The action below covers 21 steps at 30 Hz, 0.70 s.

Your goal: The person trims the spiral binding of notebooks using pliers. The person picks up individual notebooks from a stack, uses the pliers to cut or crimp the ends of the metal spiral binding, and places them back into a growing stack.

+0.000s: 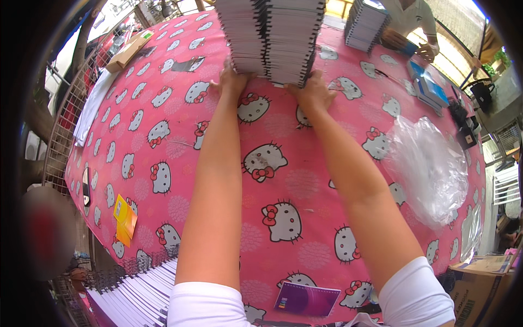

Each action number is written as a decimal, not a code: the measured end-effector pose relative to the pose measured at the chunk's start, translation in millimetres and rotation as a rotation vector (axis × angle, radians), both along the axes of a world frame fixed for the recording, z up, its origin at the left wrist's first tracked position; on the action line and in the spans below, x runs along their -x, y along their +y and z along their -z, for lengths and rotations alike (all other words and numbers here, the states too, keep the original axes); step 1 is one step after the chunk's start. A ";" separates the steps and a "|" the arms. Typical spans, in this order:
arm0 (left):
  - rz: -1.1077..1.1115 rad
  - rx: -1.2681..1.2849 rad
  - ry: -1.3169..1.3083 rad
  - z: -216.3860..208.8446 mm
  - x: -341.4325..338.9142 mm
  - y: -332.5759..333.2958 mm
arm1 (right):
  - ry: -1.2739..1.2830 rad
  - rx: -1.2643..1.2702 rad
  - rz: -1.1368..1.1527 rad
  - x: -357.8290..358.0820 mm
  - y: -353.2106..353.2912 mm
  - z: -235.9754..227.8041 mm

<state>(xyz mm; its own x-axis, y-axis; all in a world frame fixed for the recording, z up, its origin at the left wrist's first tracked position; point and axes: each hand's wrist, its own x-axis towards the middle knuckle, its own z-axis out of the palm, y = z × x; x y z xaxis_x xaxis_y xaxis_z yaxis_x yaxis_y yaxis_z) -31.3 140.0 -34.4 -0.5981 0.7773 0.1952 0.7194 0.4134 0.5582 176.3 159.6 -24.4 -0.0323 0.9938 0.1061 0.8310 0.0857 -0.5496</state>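
Note:
A tall double stack of spiral notebooks (245,49), white page edges and black bindings facing me, stands at the far middle of the pink table. Both my arms stretch out to it. At its lower left corner my left hand (233,82) presses against the base, fingers partly hidden by the stack. Around the lower right corner, my right hand (314,94) grips the other side, some fingertips out of sight behind the notebooks. The stack's top runs out of the picture.
Crumpled clear plastic (427,169) lies at right, near blue books (427,84). Another notebook stack (366,26) stands by a seated person (411,27). More spiral notebooks (139,289) lie near left, a purple notebook (306,298) near middle, a cardboard box (476,291) near right.

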 end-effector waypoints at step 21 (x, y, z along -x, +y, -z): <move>0.803 -0.029 -0.345 -38.1 -270.8 -349.9 | 0.070 -0.075 -0.055 -390.1 -371.5 -144.7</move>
<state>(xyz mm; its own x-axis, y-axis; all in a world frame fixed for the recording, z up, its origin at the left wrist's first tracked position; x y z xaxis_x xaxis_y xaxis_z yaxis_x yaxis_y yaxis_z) 239.4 -209.9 3.7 0.0993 0.9865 0.1301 0.5759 -0.1636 0.8010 566.3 -211.8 120.3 -0.0766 0.9799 0.1841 0.7839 0.1733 -0.5962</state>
